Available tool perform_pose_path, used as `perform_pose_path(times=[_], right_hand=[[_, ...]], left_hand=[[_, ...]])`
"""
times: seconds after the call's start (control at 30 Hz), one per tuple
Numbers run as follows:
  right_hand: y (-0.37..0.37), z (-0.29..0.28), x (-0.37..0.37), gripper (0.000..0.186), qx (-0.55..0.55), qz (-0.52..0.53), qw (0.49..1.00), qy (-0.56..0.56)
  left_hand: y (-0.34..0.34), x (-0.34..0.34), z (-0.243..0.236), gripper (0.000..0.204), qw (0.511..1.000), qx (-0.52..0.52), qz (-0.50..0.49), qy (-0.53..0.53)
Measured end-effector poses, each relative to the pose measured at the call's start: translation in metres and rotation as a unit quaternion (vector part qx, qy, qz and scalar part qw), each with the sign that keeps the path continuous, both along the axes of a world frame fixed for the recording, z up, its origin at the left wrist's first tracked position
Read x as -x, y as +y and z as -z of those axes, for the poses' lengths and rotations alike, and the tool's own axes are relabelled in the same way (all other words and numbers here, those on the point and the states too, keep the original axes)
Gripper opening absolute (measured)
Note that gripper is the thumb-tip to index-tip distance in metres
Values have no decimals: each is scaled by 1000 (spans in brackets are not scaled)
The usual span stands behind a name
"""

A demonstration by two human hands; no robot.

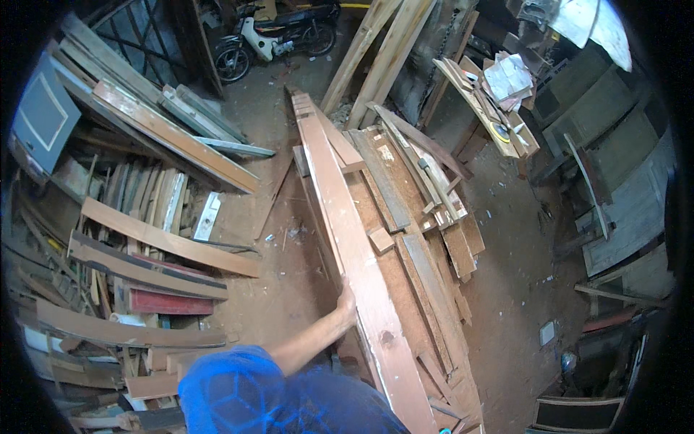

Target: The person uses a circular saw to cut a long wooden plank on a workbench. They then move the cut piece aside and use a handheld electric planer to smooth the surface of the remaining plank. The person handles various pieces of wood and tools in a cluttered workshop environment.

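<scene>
My left hand (347, 300) reaches up from the lower edge and grips the left edge of a long reddish-brown plank (345, 217). The plank lies lengthwise on a stack of boards (419, 282) and runs from the lower middle toward the far end. A small wooden block (381, 239) rests beside it on the stack. Blue fabric (246, 394) fills the lower edge where my forearm comes in. My right hand is not in view.
Loose planks and offcuts (144, 246) are heaped on the left. Bare dirt floor (278, 267) lies between that heap and the stack. A motorbike (278, 36) stands at the back, timbers (383, 50) lean beside it, and a cluttered bench (499, 101) and panels (622, 202) line the right.
</scene>
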State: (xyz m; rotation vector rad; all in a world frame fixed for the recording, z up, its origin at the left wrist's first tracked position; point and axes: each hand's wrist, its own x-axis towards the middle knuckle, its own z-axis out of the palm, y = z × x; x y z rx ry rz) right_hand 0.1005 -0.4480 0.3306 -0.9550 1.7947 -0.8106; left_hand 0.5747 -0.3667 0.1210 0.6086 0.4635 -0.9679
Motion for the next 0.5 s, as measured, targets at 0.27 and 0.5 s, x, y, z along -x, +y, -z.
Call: perform_pose_path(times=[0.27,0.5], right_hand=[[-2,-43,-13,55,66,-36,995,71],[-38,-101,-96,58,116,-144,982,29]], left_hand=[[-62,-129,-27,70,996,61,-8,-69],[-99,-315,12,61,993,-40,-67,-83]])
